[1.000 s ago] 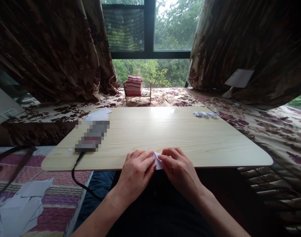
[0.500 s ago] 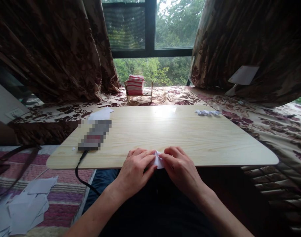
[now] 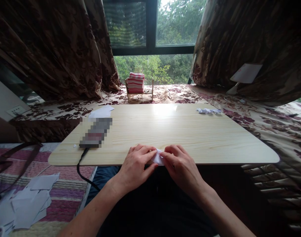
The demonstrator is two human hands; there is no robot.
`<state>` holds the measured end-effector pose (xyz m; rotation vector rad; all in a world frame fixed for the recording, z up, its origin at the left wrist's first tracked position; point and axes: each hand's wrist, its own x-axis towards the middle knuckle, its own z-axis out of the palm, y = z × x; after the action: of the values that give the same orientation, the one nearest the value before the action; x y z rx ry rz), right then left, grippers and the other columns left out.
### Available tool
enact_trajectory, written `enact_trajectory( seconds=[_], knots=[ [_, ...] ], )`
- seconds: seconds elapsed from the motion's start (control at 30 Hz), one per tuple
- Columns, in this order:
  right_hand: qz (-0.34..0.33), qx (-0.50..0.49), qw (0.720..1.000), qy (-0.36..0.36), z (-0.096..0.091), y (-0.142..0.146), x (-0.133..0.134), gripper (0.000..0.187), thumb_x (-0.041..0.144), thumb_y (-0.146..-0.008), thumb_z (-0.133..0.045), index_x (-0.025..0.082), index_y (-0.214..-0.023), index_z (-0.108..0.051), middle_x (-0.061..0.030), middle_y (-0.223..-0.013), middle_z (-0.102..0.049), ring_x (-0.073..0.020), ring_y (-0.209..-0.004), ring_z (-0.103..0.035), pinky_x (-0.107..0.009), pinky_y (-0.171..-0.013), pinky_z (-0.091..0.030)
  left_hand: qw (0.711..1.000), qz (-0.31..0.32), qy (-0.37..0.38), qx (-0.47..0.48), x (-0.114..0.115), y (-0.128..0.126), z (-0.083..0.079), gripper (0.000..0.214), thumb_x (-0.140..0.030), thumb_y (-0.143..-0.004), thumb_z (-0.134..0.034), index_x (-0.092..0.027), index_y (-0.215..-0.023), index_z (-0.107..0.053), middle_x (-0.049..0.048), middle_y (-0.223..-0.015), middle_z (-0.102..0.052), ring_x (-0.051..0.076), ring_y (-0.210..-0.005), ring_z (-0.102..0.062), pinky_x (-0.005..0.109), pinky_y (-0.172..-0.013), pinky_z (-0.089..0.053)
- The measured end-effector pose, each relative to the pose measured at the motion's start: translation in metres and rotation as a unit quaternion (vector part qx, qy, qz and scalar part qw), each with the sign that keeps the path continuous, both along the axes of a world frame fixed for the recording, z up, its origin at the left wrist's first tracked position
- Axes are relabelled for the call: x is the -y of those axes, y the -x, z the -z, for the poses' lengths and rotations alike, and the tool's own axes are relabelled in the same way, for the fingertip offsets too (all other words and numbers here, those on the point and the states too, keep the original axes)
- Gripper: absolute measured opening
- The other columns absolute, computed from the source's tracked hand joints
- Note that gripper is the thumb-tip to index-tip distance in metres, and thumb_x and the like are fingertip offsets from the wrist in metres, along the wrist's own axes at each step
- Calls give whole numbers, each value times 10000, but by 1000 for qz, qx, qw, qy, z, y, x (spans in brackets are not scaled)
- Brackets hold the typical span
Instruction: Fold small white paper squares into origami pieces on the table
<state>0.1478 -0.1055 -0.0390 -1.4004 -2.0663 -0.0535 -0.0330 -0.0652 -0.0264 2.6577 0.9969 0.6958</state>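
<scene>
A small piece of folded white paper (image 3: 158,158) lies at the near edge of the wooden tabletop (image 3: 214,141). My left hand (image 3: 139,161) grips its left side, with the thumb below and the fingers above. On the other side, my right hand (image 3: 178,160) has its fingers closed on the paper's right edge. Both hands partly cover the paper, so its full shape is hidden.
Small folded paper pieces (image 3: 208,111) lie at the table's far right. White sheets (image 3: 101,112) and a blurred-out dark device (image 3: 96,133) with a black cable (image 3: 78,171) are on the left. More loose paper (image 3: 29,204) covers the striped bedding. Striped cloths (image 3: 136,83) are stacked by the window.
The view has shifted slightly. Both hands stay on the folded paper at the table edge, with only small finger movement and a slight change in the paper's visible shape.
</scene>
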Motion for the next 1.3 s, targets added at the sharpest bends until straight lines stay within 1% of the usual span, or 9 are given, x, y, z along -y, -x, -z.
enact_trajectory(
  seconds=[0.23, 0.37, 0.43, 0.53, 0.67, 0.73, 0.93, 1.07, 1.3],
  knots=[
    [1, 12, 1000, 8, -5, -1, -3, 218, 108, -859, -510, 176, -943, -699, -85, -891, -609, -218, -824, -504, -330, -709, -461, 1000, -21, 3, -22, 1, -8, -3, 289, -265, -819, -607, -233, -1105, -630, 48, -1130, -626, 237, -1052, -516, 411, -903, -402],
    [8, 33, 999, 10, -10, -4, -9, 202, 105, -851, -517, 179, -888, -701, -89, -896, -613, -226, -831, -493, -338, -718, -450, 997, -64, -19, -34, 9, -17, -1, 292, -316, -824, -598, -197, -1089, -626, 75, -1108, -623, 261, -1044, -510, 445, -909, -393],
    [4, 41, 999, 14, -10, -5, -10, 213, 94, -847, -513, 184, -900, -698, -89, -906, -614, -227, -848, -489, -339, -738, -448, 997, -72, -23, -33, 11, -18, 0, 321, -329, -812, -612, -181, -1096, -620, 87, -1116, -619, 272, -1043, -506, 458, -913, -390],
    [-13, 45, 999, 20, -8, -6, -9, 262, 75, -834, -519, 202, -989, -687, -82, -913, -614, -220, -860, -488, -331, -757, -447, 999, -44, -10, -14, 9, -13, -2, 361, -298, -801, -626, -177, -1139, -595, 84, -1140, -624, 266, -1046, -510, 441, -909, -402],
    [-13, 43, 999, 29, -7, -6, -8, 281, 82, -838, -528, 216, -1028, -685, -75, -902, -611, -218, -850, -488, -328, -742, -447, 1000, 12, 9, -10, 1, -3, -10, 257, -172, -867, -500, -194, -1092, -623, 49, -1107, -657, 218, -1014, -538, 389, -898, -422],
    [-12, 43, 999, 27, -6, -6, -8, 278, 85, -841, -528, 215, -1029, -687, -77, -903, -613, -220, -849, -488, -332, -743, -448, 999, 25, 1, -25, -1, -1, -13, 251, -156, -876, -475, -199, -1057, -644, 45, -1101, -661, 216, -1011, -543, 384, -892, -428],
    [-10, 35, 999, 3, -4, -6, -7, 279, 86, -854, -506, 217, -1025, -683, -78, -917, -627, -217, -851, -493, -332, -757, -443, 998, 23, -36, -46, 1, -2, -13, 257, -172, -878, -477, -189, -1076, -640, 61, -1103, -663, 219, -1007, -555, 398, -890, -428],
    [-1, 45, 999, 5, -5, -4, -5, 240, 104, -861, -523, 211, -995, -691, -71, -909, -636, -220, -856, -495, -345, -764, -418, 998, 21, -38, -49, 1, -3, -11, 256, -175, -880, -474, -184, -1077, -637, 55, -1116, -658, 217, -1025, -548, 400, -910, -415],
    [6, 47, 999, 8, -5, 0, -3, 208, 116, -855, -546, 214, -962, -696, -58, -879, -633, -207, -844, -499, -333, -760, -405, 998, 19, -44, -46, 2, -3, -13, 256, -170, -875, -481, -197, -1072, -642, 61, -1085, -665, 214, -1007, -557, 398, -897, -426]
  ],
)
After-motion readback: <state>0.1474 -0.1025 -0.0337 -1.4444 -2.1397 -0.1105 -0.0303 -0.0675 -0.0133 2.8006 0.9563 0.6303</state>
